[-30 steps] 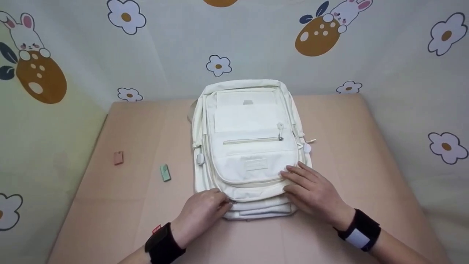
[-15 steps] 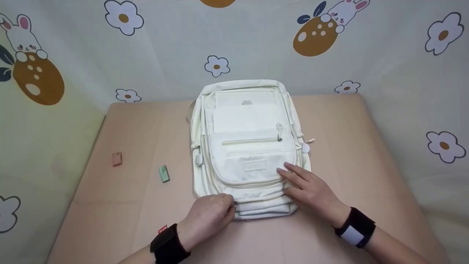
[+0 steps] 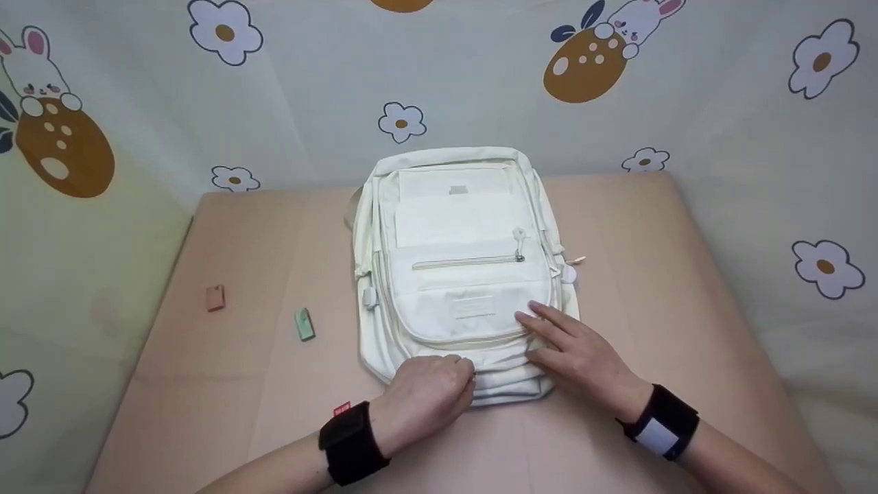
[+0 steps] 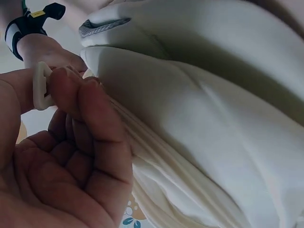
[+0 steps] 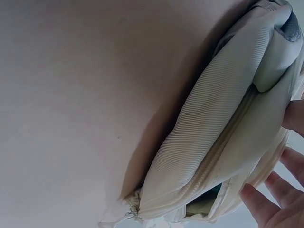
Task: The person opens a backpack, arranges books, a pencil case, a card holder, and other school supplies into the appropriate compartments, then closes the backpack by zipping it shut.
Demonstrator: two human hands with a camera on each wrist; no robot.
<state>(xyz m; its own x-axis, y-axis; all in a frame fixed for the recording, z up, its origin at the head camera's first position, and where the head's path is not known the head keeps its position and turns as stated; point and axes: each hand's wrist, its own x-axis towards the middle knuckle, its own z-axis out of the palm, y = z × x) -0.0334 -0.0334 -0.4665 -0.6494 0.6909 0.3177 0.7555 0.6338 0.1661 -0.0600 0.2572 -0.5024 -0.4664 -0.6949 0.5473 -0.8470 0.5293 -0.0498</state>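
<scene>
A cream-white backpack (image 3: 446,219) lies on its back, front pockets facing up. At its lower edge my left hand (image 3: 431,394) pinches a white loop-shaped zipper pull (image 4: 38,89) between thumb and fingers, along the zipper of a front compartment. The pull is hidden by the hand in the head view. My right hand (image 3: 584,353) rests on the lower right front of the bag, its fingers (image 5: 260,204) spread and fairly straight. A zipped pocket with its own pull (image 3: 519,240) crosses the bag's middle.
To the left of the bag lie a small green block (image 3: 304,324) and a small pink block (image 3: 215,298) on the light brown table surface (image 3: 240,398). Printed fabric (image 3: 329,75) with flowers and rabbits hangs behind and at both sides.
My left hand has moved rightward along the bag's lower edge with the zipper pull, and its fingers curled tighter. My right hand has stayed on the bag, shifting only slightly.
</scene>
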